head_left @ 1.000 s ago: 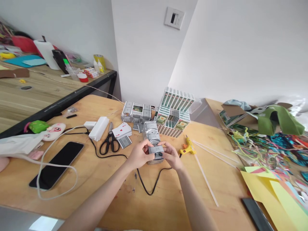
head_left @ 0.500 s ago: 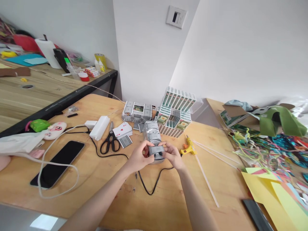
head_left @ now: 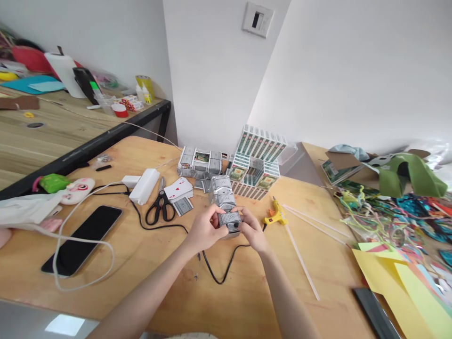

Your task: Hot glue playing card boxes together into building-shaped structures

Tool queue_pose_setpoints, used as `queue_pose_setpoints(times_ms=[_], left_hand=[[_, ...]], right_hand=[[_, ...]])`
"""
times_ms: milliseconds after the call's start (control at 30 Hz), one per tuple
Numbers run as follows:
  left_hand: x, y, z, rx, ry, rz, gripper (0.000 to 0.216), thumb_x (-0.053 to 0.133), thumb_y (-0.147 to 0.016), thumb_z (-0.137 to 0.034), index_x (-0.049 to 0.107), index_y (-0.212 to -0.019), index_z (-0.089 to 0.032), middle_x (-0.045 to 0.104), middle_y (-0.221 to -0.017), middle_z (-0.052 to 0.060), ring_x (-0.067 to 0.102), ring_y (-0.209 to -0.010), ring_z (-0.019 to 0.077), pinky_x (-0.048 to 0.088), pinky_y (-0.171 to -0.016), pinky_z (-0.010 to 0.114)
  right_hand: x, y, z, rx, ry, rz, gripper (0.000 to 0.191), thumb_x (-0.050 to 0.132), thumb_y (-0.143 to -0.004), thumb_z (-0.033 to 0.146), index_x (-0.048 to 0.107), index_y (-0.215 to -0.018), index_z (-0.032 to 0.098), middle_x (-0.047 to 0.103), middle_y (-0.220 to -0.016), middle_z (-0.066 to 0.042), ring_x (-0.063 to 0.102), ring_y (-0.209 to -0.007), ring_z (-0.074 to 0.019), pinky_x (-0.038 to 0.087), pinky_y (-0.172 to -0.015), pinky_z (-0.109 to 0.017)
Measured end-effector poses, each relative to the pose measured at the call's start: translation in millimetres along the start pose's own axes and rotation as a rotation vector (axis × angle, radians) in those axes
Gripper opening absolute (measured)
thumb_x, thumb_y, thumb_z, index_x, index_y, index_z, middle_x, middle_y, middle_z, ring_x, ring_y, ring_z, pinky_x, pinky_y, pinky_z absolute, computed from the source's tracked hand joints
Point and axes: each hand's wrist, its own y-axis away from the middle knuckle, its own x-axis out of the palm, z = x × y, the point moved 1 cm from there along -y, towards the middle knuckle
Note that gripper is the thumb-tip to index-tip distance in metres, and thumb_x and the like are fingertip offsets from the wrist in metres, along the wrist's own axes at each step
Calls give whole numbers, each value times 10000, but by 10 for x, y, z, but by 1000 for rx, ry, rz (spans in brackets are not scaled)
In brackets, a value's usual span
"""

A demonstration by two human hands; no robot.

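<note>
A small block model covered in grey patterned playing cards [head_left: 222,192] stands on the table in front of me. At its near end lies a playing card [head_left: 229,218], back side up, pinched along its left edge by my left hand [head_left: 206,228] and along its right edge by my right hand [head_left: 252,228]. Both thumbs press at the card's near side. Behind the model sits a second card-covered construction [head_left: 200,162]. To its right rises a stacked structure of green and white card boxes [head_left: 256,162]. Loose playing cards [head_left: 179,188] lie left of the model.
Black scissors [head_left: 161,205], a white adapter [head_left: 144,186] and a phone [head_left: 83,240] lie to the left, among cables. On the right are a yellow glue gun [head_left: 275,214], clear glue sticks [head_left: 302,261], coloured paper [head_left: 384,278] and tangled craft material. A black cord [head_left: 222,282] loops near my wrists.
The view has shifted slightly. Both hands keep their pinch on the card at the model's near end, with hardly any movement.
</note>
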Motion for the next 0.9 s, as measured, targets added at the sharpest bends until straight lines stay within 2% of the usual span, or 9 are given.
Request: queue_pose_setpoints(times_ms=[200, 400, 667, 767, 900], left_hand=[[-54, -39, 13, -5, 19, 82, 223, 583, -654, -173, 551, -874, -185, 429, -568, -83, 416, -514, 89, 339, -525, 220], [-28, -9, 76, -1, 83, 49, 252, 581, -660, -176, 535, -908, -190, 399, -587, -86, 392, -527, 88, 340, -536, 216], [-30, 53, 72, -15, 122, 126, 325, 540, -700, -177, 509, -1022, -210, 491, -723, -35, 473, -662, 135, 390, -636, 260], [-1, 44, 104, -34, 154, 96, 297, 523, -692, -173, 496, -985, -212, 465, -702, -44, 448, -638, 131, 372, -613, 251], [34, -3, 181, -18, 190, 93, 245, 529, -676, -159, 488, -913, -207, 403, -658, -62, 398, -605, 114, 334, -579, 231]], right_hand=[[-28, -22, -10, 24, -56, 37, 328, 602, -720, 230, 504, -1033, 218, 519, -681, 36, 427, -570, -106, 319, -536, -224], [31, -16, 10, 10, -46, 21, 356, 678, -738, 332, 488, -1020, 227, 547, -701, 35, 442, -567, -98, 354, -549, -223], [-24, -22, -46, 39, -102, 49, 378, 689, -734, 328, 486, -1038, 233, 571, -718, 24, 496, -584, -111, 384, -576, -239], [-37, -31, -62, 64, -178, 90, 417, 702, -704, 327, 485, -1048, 235, 597, -756, 10, 533, -616, -127, 397, -583, -245], [-62, -84, -61, 101, -205, 91, 380, 703, -667, 269, 508, -988, 214, 600, -678, 31, 505, -534, -105, 368, -528, -224]])
